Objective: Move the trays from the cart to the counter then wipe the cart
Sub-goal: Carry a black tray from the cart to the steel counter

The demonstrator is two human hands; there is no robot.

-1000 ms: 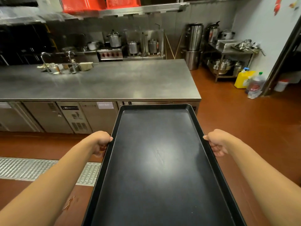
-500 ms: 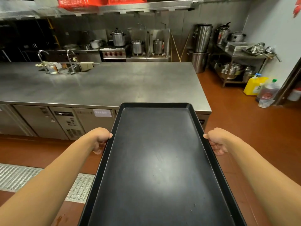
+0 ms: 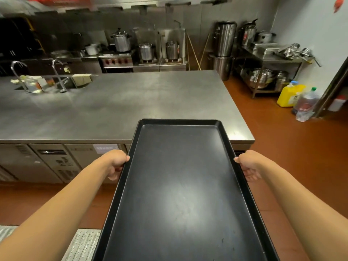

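A long black baking tray (image 3: 180, 194) is held out lengthwise in front of the person, its far short edge overlapping the near edge of the stainless-steel desk (image 3: 116, 108) as seen from the head camera; whether it touches the steel cannot be told. The left hand (image 3: 116, 164) grips the tray's left rim, fingers curled under it and thumb on top, and the right hand (image 3: 248, 164) grips the right rim the same way, so both sets of fingers are clamped on the tray. The tray is empty, with a dull sheen and a few pale specks near its close end. On the front of the desk, a white label (image 3: 105, 147) sits beside a vented panel, but its writing is too blurred to read. At the far left of the desk are two curved taps (image 3: 58, 74) over a sink. Behind, steel stockpots (image 3: 122, 41) stand on a range. To the right, a steel rack (image 3: 273, 59) carries bowls and ladles, and on the red-brown floor (image 3: 282, 147) beside it stand a yellow jug (image 3: 288, 95) with an unreadable label and a clear bottle (image 3: 307, 102) with a green cap
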